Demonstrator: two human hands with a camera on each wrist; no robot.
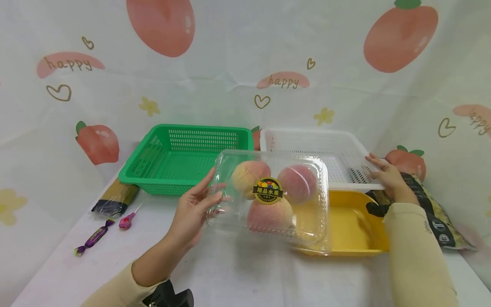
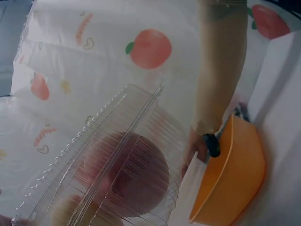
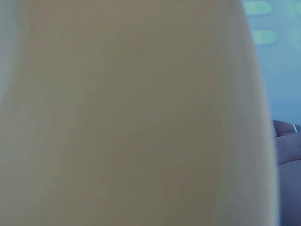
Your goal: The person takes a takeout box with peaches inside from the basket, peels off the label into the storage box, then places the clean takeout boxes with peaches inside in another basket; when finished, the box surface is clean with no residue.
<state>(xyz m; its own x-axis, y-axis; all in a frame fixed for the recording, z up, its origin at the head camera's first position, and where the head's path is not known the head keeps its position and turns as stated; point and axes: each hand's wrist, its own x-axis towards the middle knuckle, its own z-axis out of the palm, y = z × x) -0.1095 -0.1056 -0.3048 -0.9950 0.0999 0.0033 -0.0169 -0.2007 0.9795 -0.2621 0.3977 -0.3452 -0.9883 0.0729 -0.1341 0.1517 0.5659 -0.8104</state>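
Note:
My left hand [image 1: 192, 215] grips the left side of a clear plastic clamshell box [image 1: 230, 230], its fingers showing through the plastic. Inside lie three peaches [image 1: 251, 177], and a black-and-gold label [image 1: 267, 190] is stuck on the lid. The box is tilted up, overlapping both baskets and a yellow tray in the head view. Over at the right, my other hand [image 1: 391, 179] holds the right rim of a white perforated basket [image 1: 316, 138], fingers over its edge. A blurred tan surface fills most of the right wrist view.
A green basket [image 1: 184, 181] stands at the back left. The yellow tray [image 1: 356, 230] sits before the white basket. At left lie a brown packet [image 1: 116, 198], a purple-wrapped candy [image 1: 93, 238] and a pink lollipop [image 1: 126, 221]. A dark printed bag [image 1: 441, 213] lies far right.

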